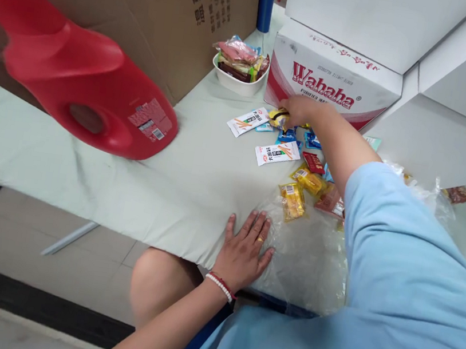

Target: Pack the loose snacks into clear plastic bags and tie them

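My left hand (244, 248) lies flat near the table's front edge, fingers spread, at the side of a clear plastic bag (305, 260). Farther back, my right hand (300, 112) is closed on a yellow snack packet (278, 118) in front of the Wahaha carton. Around it lie two white snack packets (248, 121), several blue packets (287, 135) and a small red packet (314, 163). Closer to me are yellow-wrapped snacks (292, 201) and a brownish-red packet (330, 201), partly hidden by my right arm. A white bowl (239, 86) filled with wrapped snacks stands left of my right hand.
A big red detergent bottle (93, 85) stands tilted in view at the left, before a brown cardboard box (143, 11). The Wahaha carton (333, 76) and white boxes (376, 21) close off the back right. More plastic and packets (458, 194) lie beyond my right arm.
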`<state>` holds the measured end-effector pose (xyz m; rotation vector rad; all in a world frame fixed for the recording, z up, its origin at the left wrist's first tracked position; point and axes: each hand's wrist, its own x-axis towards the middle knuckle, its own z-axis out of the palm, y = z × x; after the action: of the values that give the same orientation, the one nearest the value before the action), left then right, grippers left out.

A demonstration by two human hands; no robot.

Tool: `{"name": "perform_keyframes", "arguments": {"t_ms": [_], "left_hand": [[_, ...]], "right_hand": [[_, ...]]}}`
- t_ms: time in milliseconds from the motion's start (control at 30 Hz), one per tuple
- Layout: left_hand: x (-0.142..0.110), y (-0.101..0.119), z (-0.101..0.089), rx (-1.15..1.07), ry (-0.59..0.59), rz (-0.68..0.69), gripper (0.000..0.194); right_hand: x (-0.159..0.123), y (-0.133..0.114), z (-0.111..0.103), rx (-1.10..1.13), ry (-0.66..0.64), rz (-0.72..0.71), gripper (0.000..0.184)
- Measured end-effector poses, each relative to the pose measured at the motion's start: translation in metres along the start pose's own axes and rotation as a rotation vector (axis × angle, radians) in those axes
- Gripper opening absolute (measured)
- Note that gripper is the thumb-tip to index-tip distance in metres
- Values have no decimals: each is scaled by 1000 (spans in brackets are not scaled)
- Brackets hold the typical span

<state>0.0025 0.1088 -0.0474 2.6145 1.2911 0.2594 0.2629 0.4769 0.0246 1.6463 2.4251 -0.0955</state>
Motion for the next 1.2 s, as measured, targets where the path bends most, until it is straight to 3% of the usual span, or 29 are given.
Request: {"name": "perform_keyframes", "arguments": {"t_ms": [133, 267, 433, 567, 633, 733, 767, 833, 933, 1000, 1067, 1133, 1200], "left_hand": [[0, 0, -1, -2, -11, -3, 65], [0, 0, -1, 13, -12, -4, 65], [0, 2, -1, 40, -10, -2, 64], [0, 3, -1, 37, -13, -10, 63], [-1, 3, -1, 32, -6, -12, 63], [-1, 2, 1, 23, 11, -4, 62], [-1, 1, 1, 20, 18, -3, 62], [-1, 1, 2, 15, 28, 0, 62], [-1, 2, 4, 14, 35, 6, 62], [0, 2, 5, 14, 38, 11, 62], [0, 3, 5, 14, 45, 13, 62], [-1, 4, 7, 14, 56, 11, 62], [-2, 4, 8, 10, 64, 8, 62]], "right_hand": [[17, -6, 10, -11, -114, 71, 85], [-8, -27, 19, 56, -80, 229, 95], [-37, -61, 26, 153, 130, 290, 70], [-56, -71, 12, 240, 213, 396, 53], [-83, -73, 0, 430, 296, 402, 48], [-160, -78, -11, 979, 311, 344, 43], [-193, -81, -11, 1145, 242, 323, 44], [-258, -94, -6, 1372, -15, 293, 47], [-332, -122, 15, 1531, -395, 338, 56], [-355, -142, 33, 1565, -549, 410, 59], [-361, -157, 47, 1505, -579, 496, 61], [-361, -163, 53, 1243, -463, 565, 58], [-362, -162, 49, 800, -276, 612, 52]]}}
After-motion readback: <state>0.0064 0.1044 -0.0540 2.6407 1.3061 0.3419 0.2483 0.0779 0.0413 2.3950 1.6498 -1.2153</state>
